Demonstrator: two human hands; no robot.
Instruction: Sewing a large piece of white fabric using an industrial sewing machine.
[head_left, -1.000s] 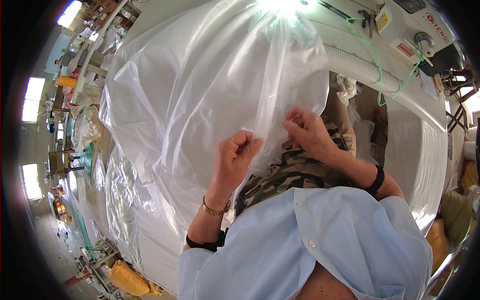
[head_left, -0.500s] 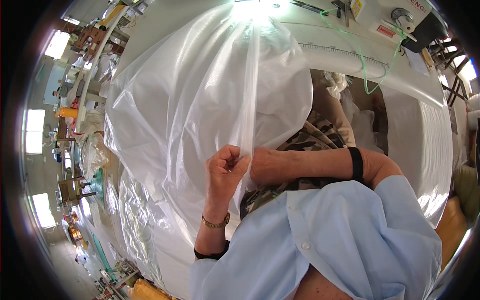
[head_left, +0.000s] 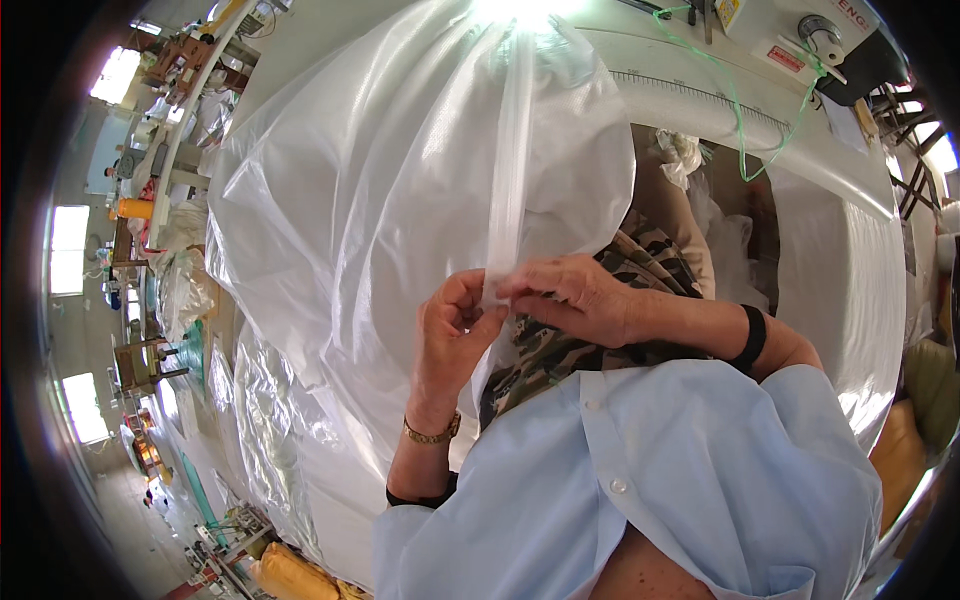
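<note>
A large sheet of translucent white plastic hangs in folds over the table edge and down in front of me. Its folded edge strip runs from the bright light at the top down to my hands. Thumb and fingers of my left hand pinch the strip's near end. Close beside it, my right hand has its fingertips closed on the same strip from the right, slightly blurred. The two hands almost touch, and the fingertips partly hide the plastic there.
A white sewing machine stands at the upper right, with loose green string trailing from it. A ruler scale runs along the table's edge. Stacked white sheeting hangs at the right. Crumpled clear plastic lies at the lower left.
My right hand has turned from a fist with its back showing to fingers reaching leftward onto the strip. My left hand keeps its pinch, and the strip looks flatter and wider.
</note>
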